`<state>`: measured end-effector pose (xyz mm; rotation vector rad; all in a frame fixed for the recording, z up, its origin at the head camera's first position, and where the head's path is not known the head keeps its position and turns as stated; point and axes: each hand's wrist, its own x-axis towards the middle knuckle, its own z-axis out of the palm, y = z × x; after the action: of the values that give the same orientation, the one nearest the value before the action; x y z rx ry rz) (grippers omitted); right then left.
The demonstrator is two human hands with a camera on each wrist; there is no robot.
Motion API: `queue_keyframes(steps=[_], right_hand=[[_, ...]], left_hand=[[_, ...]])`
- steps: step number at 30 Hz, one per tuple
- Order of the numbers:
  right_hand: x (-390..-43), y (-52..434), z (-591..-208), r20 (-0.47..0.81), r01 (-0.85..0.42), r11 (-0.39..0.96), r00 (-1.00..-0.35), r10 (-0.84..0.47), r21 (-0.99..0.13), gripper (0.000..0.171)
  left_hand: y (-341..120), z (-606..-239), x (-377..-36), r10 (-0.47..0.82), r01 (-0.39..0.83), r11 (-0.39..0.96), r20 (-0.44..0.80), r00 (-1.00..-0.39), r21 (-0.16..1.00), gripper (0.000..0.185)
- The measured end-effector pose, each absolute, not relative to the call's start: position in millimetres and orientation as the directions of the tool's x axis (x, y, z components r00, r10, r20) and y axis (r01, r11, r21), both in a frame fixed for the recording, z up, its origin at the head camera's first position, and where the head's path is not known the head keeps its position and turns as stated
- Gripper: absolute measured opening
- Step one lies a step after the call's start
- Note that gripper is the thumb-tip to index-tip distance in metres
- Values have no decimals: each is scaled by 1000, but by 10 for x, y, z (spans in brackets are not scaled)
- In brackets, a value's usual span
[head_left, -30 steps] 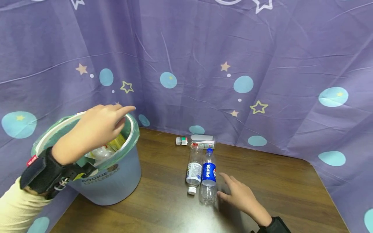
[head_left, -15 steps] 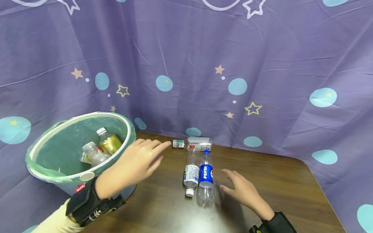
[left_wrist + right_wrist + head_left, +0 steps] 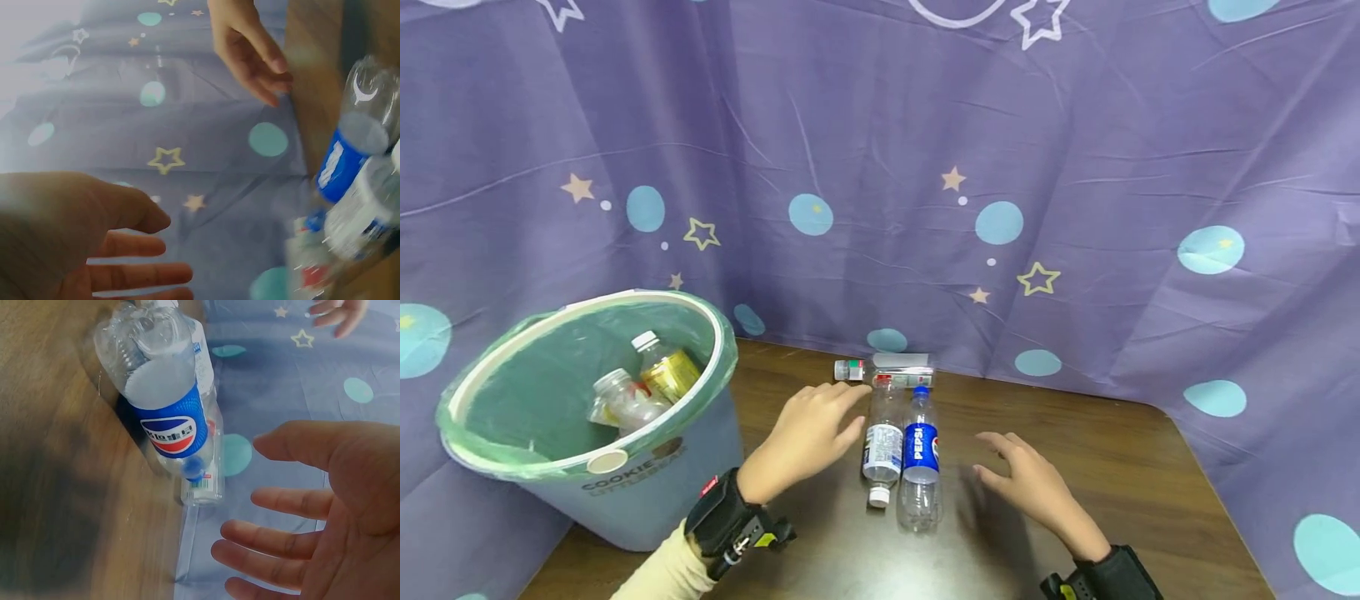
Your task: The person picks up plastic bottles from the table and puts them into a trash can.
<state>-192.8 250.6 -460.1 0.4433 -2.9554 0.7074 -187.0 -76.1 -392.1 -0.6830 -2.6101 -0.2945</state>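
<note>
Two empty plastic bottles lie side by side on the dark wooden table (image 3: pixel 1150 500): a clear bottle with a white label (image 3: pixel 882 443) and a Pepsi bottle with a blue label (image 3: pixel 920 457) (image 3: pixel 164 400) (image 3: pixel 356 140). A third clear bottle (image 3: pixel 887 375) lies crosswise behind them by the curtain. My left hand (image 3: pixel 808 433) (image 3: pixel 94 244) hovers open just left of the white-label bottle, fingers stretched toward it. My right hand (image 3: pixel 1026 483) (image 3: pixel 319 512) is open with spread fingers, to the right of the Pepsi bottle, holding nothing.
A blue bin with a green liner (image 3: pixel 490 450) stands at the table's left end, with two or three bottles inside (image 3: pixel 643 387). A purple star-print curtain (image 3: pixel 1000 167) closes off the back and right sides.
My left hand has come away from above the bin, moving right and down to the white-label bottle. The right hand has stayed beside the Pepsi bottle.
</note>
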Motion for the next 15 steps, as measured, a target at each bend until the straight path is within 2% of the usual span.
queue_keyframes(steps=[8,15], right_hand=[[-1930,2584,-4626,114,-278,833,-960,-255,-478,45],[-1939,2622,-4656,99,-261,828,-965,-245,-496,45]], left_hand=[[-592,-4375,-2081,261,398,876,426,-866,273,45],[-423,-4682,-2185,182,293,875,300,-936,386,60]])
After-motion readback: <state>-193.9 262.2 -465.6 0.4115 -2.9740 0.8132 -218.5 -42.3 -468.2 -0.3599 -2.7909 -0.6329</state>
